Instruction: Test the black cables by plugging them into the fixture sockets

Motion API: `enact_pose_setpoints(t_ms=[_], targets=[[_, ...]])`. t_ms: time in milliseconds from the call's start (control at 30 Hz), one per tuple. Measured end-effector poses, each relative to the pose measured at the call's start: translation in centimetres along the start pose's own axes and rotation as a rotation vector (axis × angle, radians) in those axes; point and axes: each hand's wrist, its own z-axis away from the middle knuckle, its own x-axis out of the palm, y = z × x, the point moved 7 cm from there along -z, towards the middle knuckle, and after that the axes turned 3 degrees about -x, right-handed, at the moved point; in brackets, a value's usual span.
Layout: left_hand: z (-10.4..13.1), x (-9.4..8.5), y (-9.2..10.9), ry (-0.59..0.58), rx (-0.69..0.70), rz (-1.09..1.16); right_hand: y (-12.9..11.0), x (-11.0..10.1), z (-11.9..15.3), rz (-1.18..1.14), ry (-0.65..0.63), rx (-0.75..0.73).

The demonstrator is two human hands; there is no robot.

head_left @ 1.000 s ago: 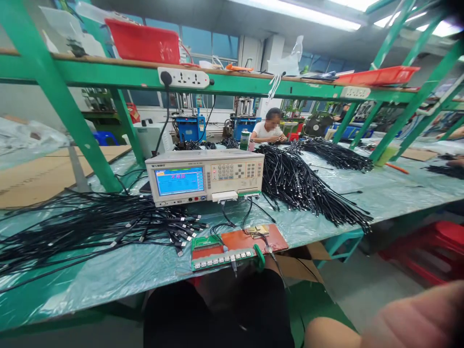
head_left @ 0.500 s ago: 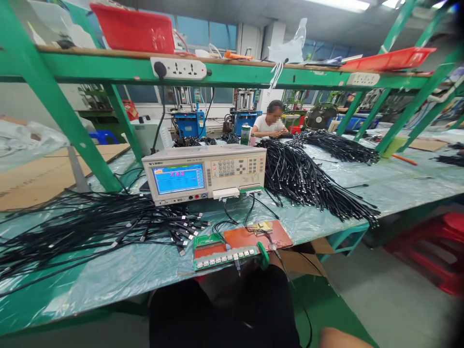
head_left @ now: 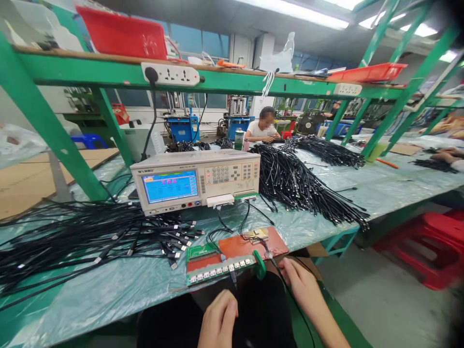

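My left hand [head_left: 219,316] is closed just below the USB plug [head_left: 233,277] at the front edge of the test board [head_left: 237,246]; what its fingers hold, if anything, is hidden. At the board's right end, my right hand [head_left: 299,279] has its fingers bent by the black cable [head_left: 286,285] that leads down from a plug; whether they grip it is unclear. A green clamp [head_left: 259,265] sits on the board's front edge. Behind stands the tester [head_left: 197,181] with a lit blue screen, wired to the board.
Black USB cables [head_left: 90,237] lie spread at the left. A large bundle of cables [head_left: 308,188] lies right of the tester. A green shelf beam [head_left: 232,87] crosses above. A person [head_left: 263,128] sits across the table; red stools [head_left: 424,246] stand at the right.
Both my hands have come up into view near the board's front edge. The view has shifted, so the tester and board appear slightly further left and lower.
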Motion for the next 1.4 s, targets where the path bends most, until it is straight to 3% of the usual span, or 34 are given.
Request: enact_pose_setpoints(t_ms=[100,200,333,433,533,667,767,867,1167,1400], targets=[[-2.0,1.8,-1.5,-0.1,-0.05,0.058,2.1,4.0,-0.4,-0.198,-0.221,0.166],[-3.0,2.4,-2.4,-0.1,-0.135,0.059,2.3,5.6,0.0,-0.359,-0.262,0.184],[-3.6,2.0,-1.9,-0.005,-0.07,0.06,2.0,5.3,1.5,-0.41,-0.23,0.161],[-3.3,2.8,-2.6,-0.039,-0.111,0.162,1.6,4.7,2.3,-0.347,-0.213,0.079],[-1.9,4.3,-3.4,-0.156,-0.195,0.222,1.3,4.4,2.2,-0.273,-0.193,0.038],[-0.1,6.5,-2.7,-0.412,-0.15,0.166,1.0,4.3,1.3,-0.252,-0.159,0.01],[-0.9,5.7,-2.7,-0.288,-0.14,0.197,1.0,4.2,0.8,-0.239,-0.156,-0.01],[-2.2,4.8,-3.6,-0.144,-0.234,0.314,1.2,4.2,0.7,-0.241,-0.146,-0.006],[-2.9,4.2,-3.7,-0.174,-0.294,0.485,1.7,4.1,0.7,-0.238,-0.131,0.024],[-3.2,4.0,-3.5,-0.111,-0.354,0.549,1.5,4.4,0.3,-0.31,-0.127,0.019]])
